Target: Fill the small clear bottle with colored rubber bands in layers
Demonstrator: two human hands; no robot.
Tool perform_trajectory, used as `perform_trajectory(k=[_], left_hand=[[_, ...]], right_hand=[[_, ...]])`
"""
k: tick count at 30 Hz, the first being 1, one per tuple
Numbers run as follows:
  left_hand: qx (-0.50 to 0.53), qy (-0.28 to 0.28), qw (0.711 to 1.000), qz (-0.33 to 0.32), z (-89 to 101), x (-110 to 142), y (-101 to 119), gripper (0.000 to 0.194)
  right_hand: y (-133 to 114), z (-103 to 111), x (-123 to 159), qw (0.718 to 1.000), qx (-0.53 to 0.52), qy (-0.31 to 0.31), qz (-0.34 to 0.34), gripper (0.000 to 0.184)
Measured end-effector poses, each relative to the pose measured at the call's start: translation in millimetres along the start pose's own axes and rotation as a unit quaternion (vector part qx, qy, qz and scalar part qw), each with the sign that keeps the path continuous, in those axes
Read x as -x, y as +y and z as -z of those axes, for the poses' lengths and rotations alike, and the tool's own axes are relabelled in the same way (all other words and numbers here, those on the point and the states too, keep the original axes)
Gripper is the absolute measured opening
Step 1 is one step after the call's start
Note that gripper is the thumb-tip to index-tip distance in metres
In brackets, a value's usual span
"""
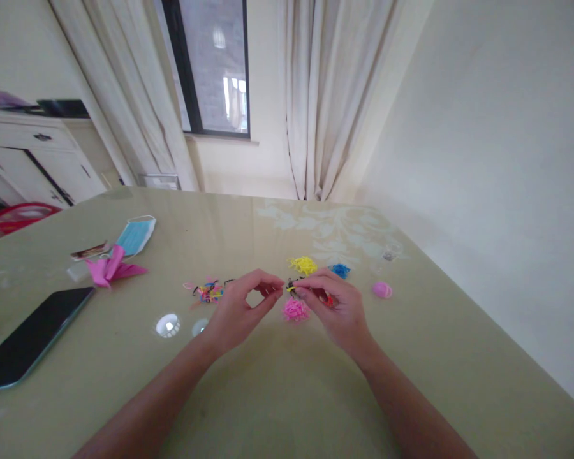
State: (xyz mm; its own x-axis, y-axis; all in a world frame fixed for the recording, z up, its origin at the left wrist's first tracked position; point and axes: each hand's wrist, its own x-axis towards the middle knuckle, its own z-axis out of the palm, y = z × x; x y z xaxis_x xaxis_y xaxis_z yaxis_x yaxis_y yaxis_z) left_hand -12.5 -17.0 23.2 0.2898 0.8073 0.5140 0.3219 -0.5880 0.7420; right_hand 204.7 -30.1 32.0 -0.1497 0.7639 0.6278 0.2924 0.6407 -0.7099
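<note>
My left hand (246, 306) is closed in a pinch, thumb and forefinger meeting; anything between the tips is too small to make out. My right hand (335, 306) pinches a small yellow rubber band (291, 289), its fingertips a little right of the left ones. Around the fingers lie piles of small bands: yellow bands (303, 265) behind, pink bands (296, 310) in front, and blue bands (339, 271) beyond the right hand. Black bands (291, 282) show by the right fingertips, and red bands (330, 299) are partly hidden under that hand. Mixed coloured bands (209, 292) lie left of my left hand.
A pink rounded object (382, 290) sits at the right, near a small clear bag (390, 253). Two clear domes, one the larger dome (167, 325), stand at the left. Farther left are a tablet (36, 335), pink folded paper (112, 269) and a blue face mask (134, 237).
</note>
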Motion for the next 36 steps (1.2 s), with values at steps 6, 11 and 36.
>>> perform_trajectory(k=[6,11,36], left_hand=[[-0.240,-0.047,0.966,0.080,9.6,0.7,-27.7,0.014],[-0.365,-0.117,0.902,0.200,26.5,7.3,-57.3,0.031],[-0.103,-0.067,0.982,0.144,17.1,2.0,-51.2,0.020]], right_hand=[[-6.1,10.1,-2.3,0.993,-0.109,0.039,-0.012,0.013],[8.8,18.0,-8.1,0.992,-0.073,0.095,-0.043,0.008],[75.0,8.4,-11.0,0.947,0.319,-0.002,-0.028,0.031]])
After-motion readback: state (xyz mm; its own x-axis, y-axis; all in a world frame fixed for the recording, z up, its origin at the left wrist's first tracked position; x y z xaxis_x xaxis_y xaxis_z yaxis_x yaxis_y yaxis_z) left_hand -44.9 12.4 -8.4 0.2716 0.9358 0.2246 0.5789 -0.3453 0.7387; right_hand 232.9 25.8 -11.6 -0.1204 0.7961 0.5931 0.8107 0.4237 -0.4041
